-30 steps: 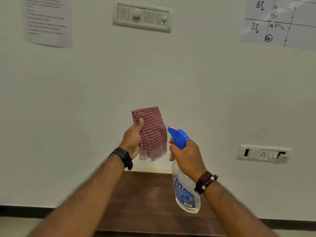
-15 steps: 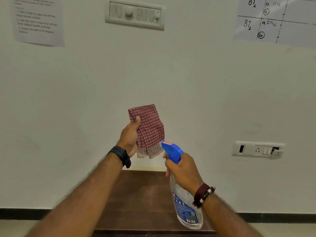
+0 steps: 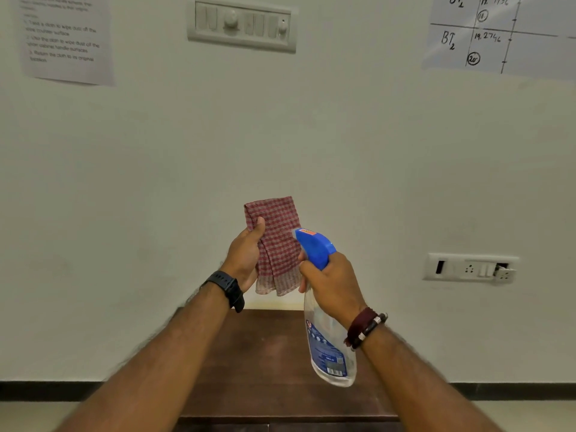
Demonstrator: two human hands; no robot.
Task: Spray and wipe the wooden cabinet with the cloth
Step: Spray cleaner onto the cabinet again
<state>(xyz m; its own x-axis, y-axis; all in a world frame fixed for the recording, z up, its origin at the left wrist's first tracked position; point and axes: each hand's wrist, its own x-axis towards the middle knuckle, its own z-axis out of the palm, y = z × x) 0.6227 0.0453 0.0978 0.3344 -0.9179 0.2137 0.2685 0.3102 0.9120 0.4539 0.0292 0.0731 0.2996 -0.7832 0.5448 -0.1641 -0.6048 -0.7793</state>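
I see left hand (image 3: 246, 257) at frame centre, fingers clamped on checked cloth (image 3: 276, 244) held up flat — ready target for spray, I judge. Right hand (image 3: 332, 282) grips spray bottle (image 3: 327, 347), nozzle toward cloth. Wooden cabinet (image 3: 268, 353) below, lower centre — not yet wiped

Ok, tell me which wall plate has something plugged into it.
The lower socket plate, right of the spray bottle, with a white plug at its right end. The upper switch panel has none.

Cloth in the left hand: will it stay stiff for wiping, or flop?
Probably floppy: the cloth droops in soft folds below the left hand, its lower edge hanging loose. It looks thin and light. Wadding it would likely help on the cabinet.
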